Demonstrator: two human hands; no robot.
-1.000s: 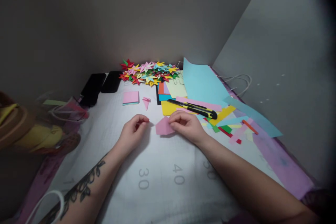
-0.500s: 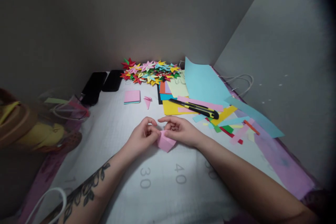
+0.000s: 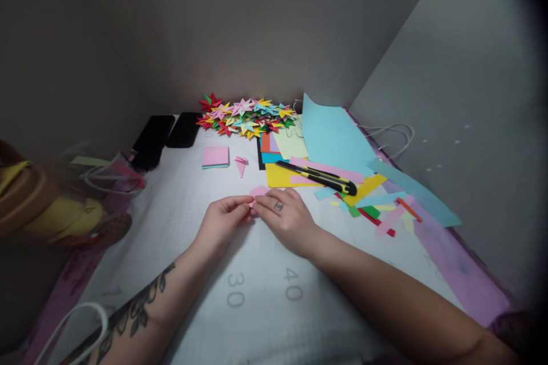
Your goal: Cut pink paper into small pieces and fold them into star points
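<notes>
Between my two hands is a small piece of pink paper, mostly hidden by my fingers; only its far edge shows. My left hand pinches its left side between thumb and fingers. My right hand lies over the paper with its fingers together, the fingertips meeting those of the left. Just beyond them sits a small folded pink paper piece. To the left of that is a stack of square paper sheets, pink on top.
A heap of multicoloured folded paper stars lies at the back. A utility knife rests on coloured sheets, with paper strips beside it. A large light-blue sheet is behind. Dark phone-like objects lie back left.
The pink paper has been turned and moved slightly away from me, its point no longer showing toward me. My right hand has rolled over, back up, covering most of it.
</notes>
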